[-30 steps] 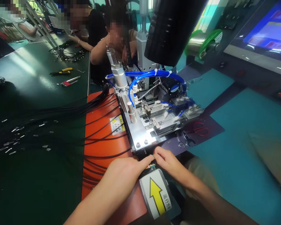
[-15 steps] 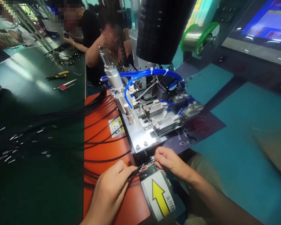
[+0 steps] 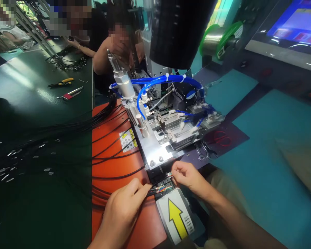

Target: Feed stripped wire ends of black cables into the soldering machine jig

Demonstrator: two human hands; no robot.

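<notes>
My left hand [image 3: 126, 200] is closed around black cables [image 3: 151, 190], whose stripped ends fan out into thin coloured wires [image 3: 164, 188] over a small black fixture [image 3: 160, 195]. Across from it, my right hand [image 3: 185, 174] pinches the coloured wire tips [image 3: 170, 175] of a cable at the fixture's far side. Just below sits a white cover with a yellow arrow [image 3: 176, 214]. Above both hands stands the machine's metal plate [image 3: 155, 154], with clamps and cylinders mounted on it.
More black cables [image 3: 114, 158] cross the orange panel [image 3: 114, 185] toward a bundle on the dark table [image 3: 41, 200]. Blue air hoses [image 3: 155, 80] arch over the machine. Wrenches [image 3: 206, 152] lie right of it; pliers [image 3: 62, 82] lie far left. Two people sit beyond.
At my left hand, the coloured wires now spread out further over the fixture. My right hand keeps its pinch in nearly the same spot.
</notes>
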